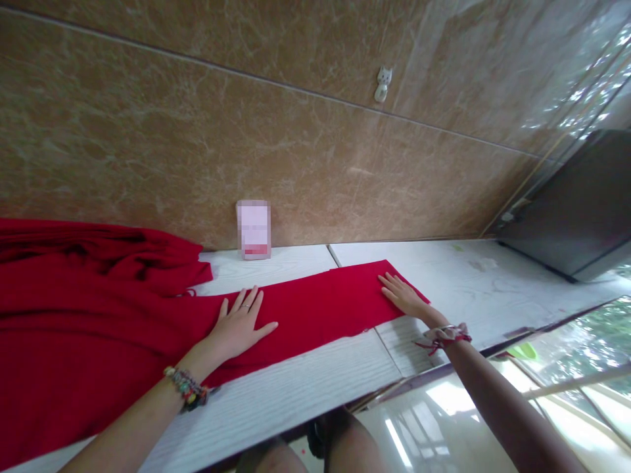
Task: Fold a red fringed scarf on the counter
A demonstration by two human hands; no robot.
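Observation:
A red garment [315, 302] lies along the white table, with one long sleeve-like part stretched out flat to the right. My left hand [240, 330] rests on the cloth near where that part joins the wider body, palm down and fingers spread. Over by the squared far end, my right hand [401, 295] presses flat on the fabric, its fingers extended. Neither hand grasps the cloth. The wider part of the garment spreads to the left edge of the view, with loose folds against the wall.
A phone-like pink rectangle [254, 230], blurred out, leans against the brown marbled wall [296, 144]. A white cat-shaped hook [383, 84] is fixed higher up. At the right end of the white table [473, 282] stands a dark grey box-shaped object [572, 203]. Windows are on the right.

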